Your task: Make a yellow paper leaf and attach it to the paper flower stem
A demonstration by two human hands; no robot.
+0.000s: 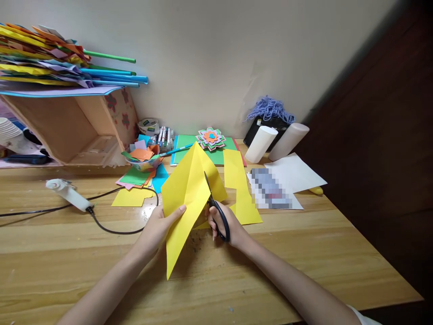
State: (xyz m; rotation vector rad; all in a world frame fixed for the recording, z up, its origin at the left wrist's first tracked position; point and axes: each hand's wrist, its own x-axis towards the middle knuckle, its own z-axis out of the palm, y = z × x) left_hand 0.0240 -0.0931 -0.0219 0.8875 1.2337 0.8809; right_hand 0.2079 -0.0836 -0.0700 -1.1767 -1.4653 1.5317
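Observation:
A sheet of yellow paper [189, 185] with crease lines is held up over the table. My left hand [161, 225] pinches it at the lower left, thumb on the near face and fingers hidden behind. On the right, my right hand [228, 223] is closed around the black handles of a pair of scissors [221, 221]. The blades point up and lie at the paper's right edge, where a slit parts the sheet from a flap behind. Cut yellow paper pieces [245, 201] lie on the table beyond my right hand.
A white glue gun [67, 194] with a black cord lies at left. Behind stand a bowl of paper scraps [144, 164], a layered paper flower [211, 138] on green sheets, white rolls [261, 144] and a wooden box [91, 126] topped with paper flowers. White sheets [294, 174] lie right.

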